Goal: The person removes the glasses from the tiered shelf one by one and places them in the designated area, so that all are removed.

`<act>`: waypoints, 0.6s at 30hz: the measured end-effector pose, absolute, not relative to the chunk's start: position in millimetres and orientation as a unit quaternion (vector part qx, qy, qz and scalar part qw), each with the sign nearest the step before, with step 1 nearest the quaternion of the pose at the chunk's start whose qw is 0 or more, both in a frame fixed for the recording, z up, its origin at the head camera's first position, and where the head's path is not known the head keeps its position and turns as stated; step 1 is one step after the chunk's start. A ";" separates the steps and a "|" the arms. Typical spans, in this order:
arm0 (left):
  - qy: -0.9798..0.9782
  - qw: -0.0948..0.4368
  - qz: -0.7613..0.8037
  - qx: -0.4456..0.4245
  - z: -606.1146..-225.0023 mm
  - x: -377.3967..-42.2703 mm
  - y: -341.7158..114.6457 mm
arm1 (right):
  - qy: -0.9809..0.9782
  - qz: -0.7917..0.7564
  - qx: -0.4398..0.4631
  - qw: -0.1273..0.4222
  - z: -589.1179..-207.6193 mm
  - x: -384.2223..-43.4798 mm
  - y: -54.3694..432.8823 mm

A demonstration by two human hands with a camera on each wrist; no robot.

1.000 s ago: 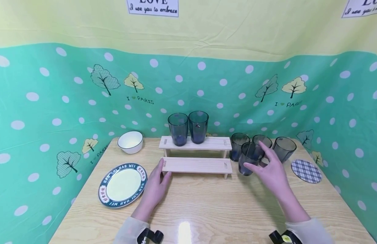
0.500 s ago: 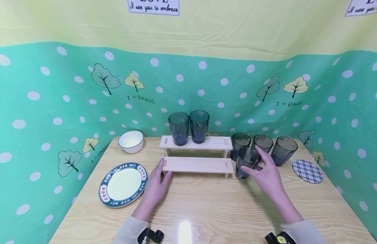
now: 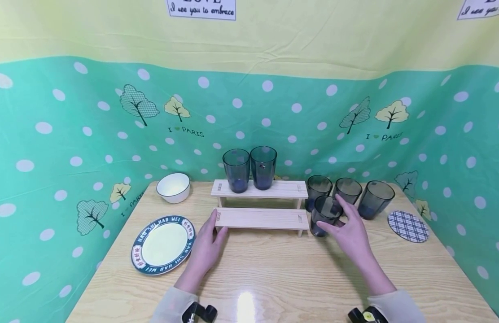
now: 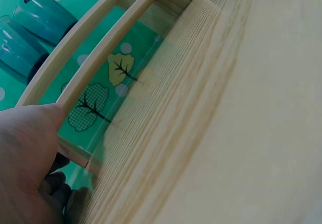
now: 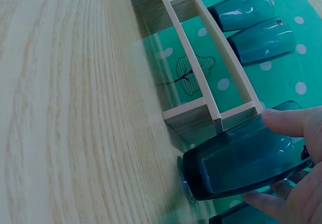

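My right hand (image 3: 352, 231) holds a smoky drinking glass (image 3: 323, 222), thumb on one side and fingers on the other. This glass is upright beside the right end of a two-tier wooden shelf (image 3: 259, 218). In the right wrist view, the base of the glass (image 5: 241, 158) is at or just above the tabletop; I cannot tell which. My left hand (image 3: 207, 242) grips the left end of the lower tier. In the left wrist view, its thumb lies on the front board and the fingers curl at the outer side. Two bluish glasses (image 3: 236, 172) stand on the upper tier.
Behind and right of the held glass stand three more glasses (image 3: 376, 199). A checked round coaster (image 3: 408, 226) lies at the far right. On the left are a blue-rimmed plate (image 3: 164, 244) and a white bowl (image 3: 172, 188). A patterned cloth (image 3: 298, 121) hangs behind the table.
The right hand has brought its glass a little left and toward me, closer to the shelf's right end. The left hand has stayed in place on the shelf.
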State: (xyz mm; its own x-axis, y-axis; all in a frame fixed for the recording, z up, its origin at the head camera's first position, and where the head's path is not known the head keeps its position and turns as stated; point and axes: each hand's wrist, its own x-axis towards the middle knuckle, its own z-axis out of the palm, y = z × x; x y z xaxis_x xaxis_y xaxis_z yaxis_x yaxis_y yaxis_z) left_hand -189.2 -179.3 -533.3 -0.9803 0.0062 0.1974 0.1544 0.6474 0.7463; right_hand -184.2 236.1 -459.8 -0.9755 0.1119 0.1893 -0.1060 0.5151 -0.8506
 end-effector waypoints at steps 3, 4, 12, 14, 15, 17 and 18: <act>-0.903 0.092 -0.417 -0.045 -534.0 -189.1 -179.1 | -0.866 0.489 -0.003 0.110 -461.0 -184.4 235.5; -0.903 0.092 -0.417 -0.045 -534.1 -189.0 -179.0 | -0.866 0.489 -0.003 0.110 -461.4 -184.5 235.2; -0.903 0.090 -0.417 -0.047 -533.1 -189.3 -178.8 | -0.864 0.492 -0.003 0.110 -463.4 -185.2 232.6; -0.904 0.090 -0.416 -0.048 -533.0 -189.4 -178.7 | -0.862 0.494 -0.002 0.111 -463.5 -185.5 232.0; -0.904 0.090 -0.415 -0.047 -533.0 -189.3 -178.6 | -0.862 0.495 -0.001 0.112 -463.8 -185.8 232.0; -0.905 0.090 -0.413 -0.047 -533.0 -189.2 -178.7 | -0.862 0.494 0.000 0.113 -464.6 -186.4 231.7; -0.905 0.090 -0.413 -0.046 -533.1 -189.2 -178.8 | -0.863 0.493 0.000 0.113 -465.1 -186.6 231.5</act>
State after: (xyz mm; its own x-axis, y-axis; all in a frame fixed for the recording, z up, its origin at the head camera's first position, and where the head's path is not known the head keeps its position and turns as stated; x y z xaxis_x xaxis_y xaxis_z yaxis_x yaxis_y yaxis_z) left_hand -189.2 -178.8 -533.1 -0.9794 0.0088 0.2020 0.1584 0.6540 0.7397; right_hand -186.6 231.5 -465.1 -0.9743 0.1118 0.1954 -0.1116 0.5139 -0.8505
